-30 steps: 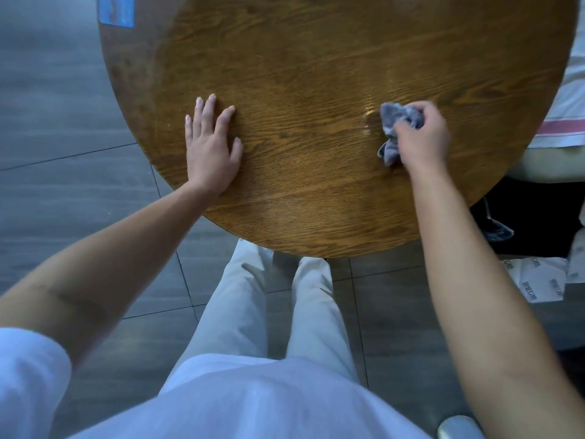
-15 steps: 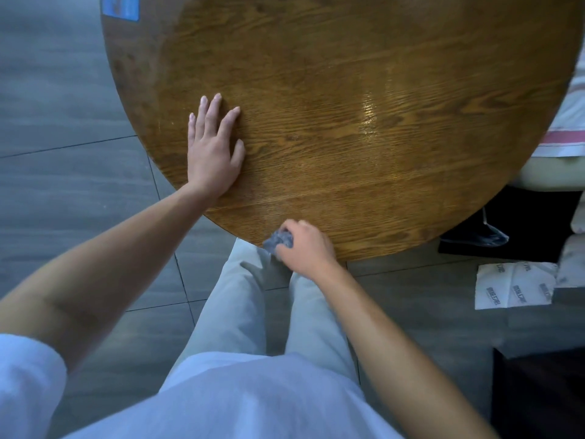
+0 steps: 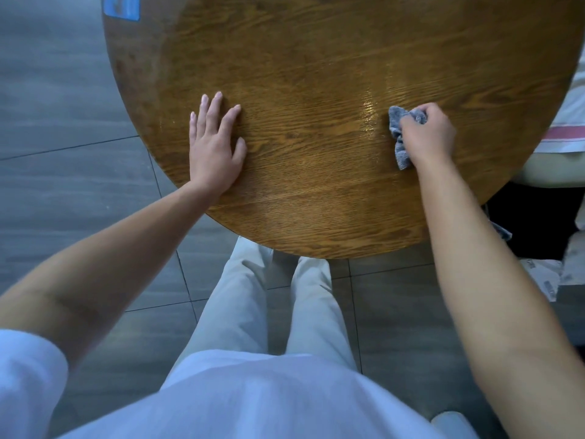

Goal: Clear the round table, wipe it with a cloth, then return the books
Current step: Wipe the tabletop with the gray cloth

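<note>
The round wooden table (image 3: 316, 74) fills the upper part of the view, and its top carries only my two hands and the cloth. My left hand (image 3: 215, 147) rests flat on the wood near the left edge, fingers straight. My right hand (image 3: 425, 134) grips a crumpled grey cloth (image 3: 399, 134) and presses it on the tabletop toward the right side. A damp sheen shows on the wood just left of the cloth. No books are in view.
A blue label (image 3: 122, 7) sits at the table's far left rim. Grey floor tiles (image 3: 63, 185) surround the table. At the right edge are a white and pink striped fabric (image 3: 566, 134), a dark object (image 3: 535, 217) and printed paper (image 3: 544, 277) on the floor.
My right hand swept the cloth from the right side down to the near edge of the table, then back out to the right side. My left hand stayed in place.
</note>
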